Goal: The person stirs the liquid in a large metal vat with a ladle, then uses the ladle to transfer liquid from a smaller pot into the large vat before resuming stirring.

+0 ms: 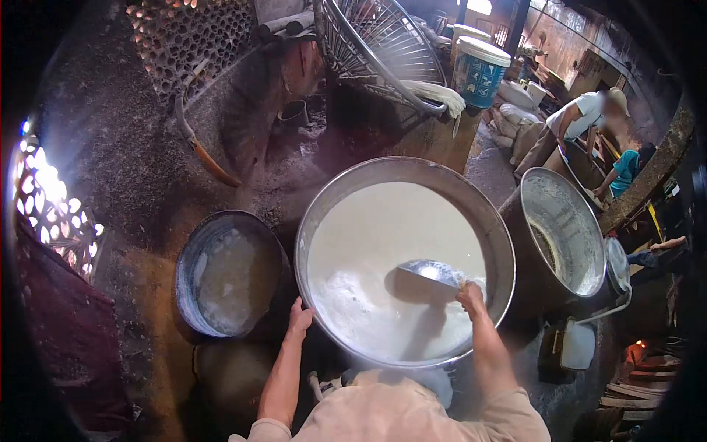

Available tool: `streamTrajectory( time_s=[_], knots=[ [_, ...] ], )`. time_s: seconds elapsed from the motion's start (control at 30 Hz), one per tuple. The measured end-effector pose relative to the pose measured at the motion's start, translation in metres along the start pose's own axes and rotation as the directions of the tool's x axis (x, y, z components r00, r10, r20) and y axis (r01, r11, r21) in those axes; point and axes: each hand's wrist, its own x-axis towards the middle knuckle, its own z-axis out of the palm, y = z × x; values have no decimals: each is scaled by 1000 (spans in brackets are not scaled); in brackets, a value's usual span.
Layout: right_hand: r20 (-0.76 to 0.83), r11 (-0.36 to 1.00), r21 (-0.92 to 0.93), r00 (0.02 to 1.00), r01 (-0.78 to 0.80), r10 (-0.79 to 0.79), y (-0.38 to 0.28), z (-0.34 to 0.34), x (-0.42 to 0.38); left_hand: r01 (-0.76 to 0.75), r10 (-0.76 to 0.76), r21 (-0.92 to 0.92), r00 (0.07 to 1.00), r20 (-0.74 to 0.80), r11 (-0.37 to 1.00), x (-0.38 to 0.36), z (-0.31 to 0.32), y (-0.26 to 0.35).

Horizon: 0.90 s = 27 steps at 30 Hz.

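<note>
In front of me stands a large round metal pot [477,202] with cloudy white liquid [383,228] in it. My right hand [471,297] is closed on the near end of a shiny metal scoop [429,270], over the right part of the liquid. The scoop's shadow falls across the surface. Pale foam [340,295] lies along the pot's near left side. My left hand [299,318] grips the pot's left rim, its fingers partly hidden.
A dark tub [193,276] with murky liquid stands left of the pot. To the right is a tilted metal vat [571,221]; a white jug [578,345] sits below it. A blue bucket [480,74] stands behind. Several people [578,121] are at the right.
</note>
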Motion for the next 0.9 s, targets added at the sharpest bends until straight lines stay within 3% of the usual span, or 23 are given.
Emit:
streamTrajectory(
  time_s=[0.07, 0.2, 0.27, 0.37, 0.43, 0.47, 0.6, 0.67, 0.7, 0.8, 0.83, 0.87, 0.9],
  knots=[
    [35, 1000, 27, 999, 5, -6, -5, 14, -16, 101, -101, 9, 995, -2, 995, 1, 0, 2],
    [81, 998, 60, 997, 3, -8, -3, 55, -40, 59, -54, 91, 996, -66, 994, 4, 1, -11],
    [139, 999, 5, 989, -53, 52, -13, 70, -53, 58, -57, 37, 998, -18, 998, 10, -2, -19],
    [115, 997, 56, 992, -49, 43, -21, 94, -81, 48, -43, 132, 998, -34, 990, 4, -1, -14],
    [136, 990, 105, 988, -89, 75, -30, 106, -97, 43, -42, 104, 999, -6, 994, -3, -3, -4],
    [107, 988, 150, 994, -37, 21, -34, 110, -108, 38, -39, 75, 999, 13, 996, -2, -4, -5],
    [146, 995, 97, 989, -36, 21, -55, 120, -141, 18, -20, 54, 999, 37, 998, 5, -7, -10],
    [194, 981, 174, 980, -88, 53, -58, 128, -152, 76, -76, 5, 993, 86, 997, -2, -8, 4],
    [218, 969, 223, 974, -106, 56, -58, 131, -155, 26, -29, 115, 999, 28, 993, -9, -8, 16],
    [242, 985, 159, 970, -71, 31, -106, 101, -183, -9, 3, 130, 999, 49, 991, -5, -9, 9],
    [252, 985, 165, 968, -48, 5, -124, 84, -192, 11, -16, 59, 997, 75, 998, -15, -12, 32],
    [292, 961, 247, 956, -120, 45, -109, 91, -182, -99, 92, 105, 994, 65, 990, -1, -9, 4],
    [313, 971, 223, 950, -91, 18, -121, 78, -180, -132, 126, 139, 991, 52, 981, 9, -5, -20]
  ],
)
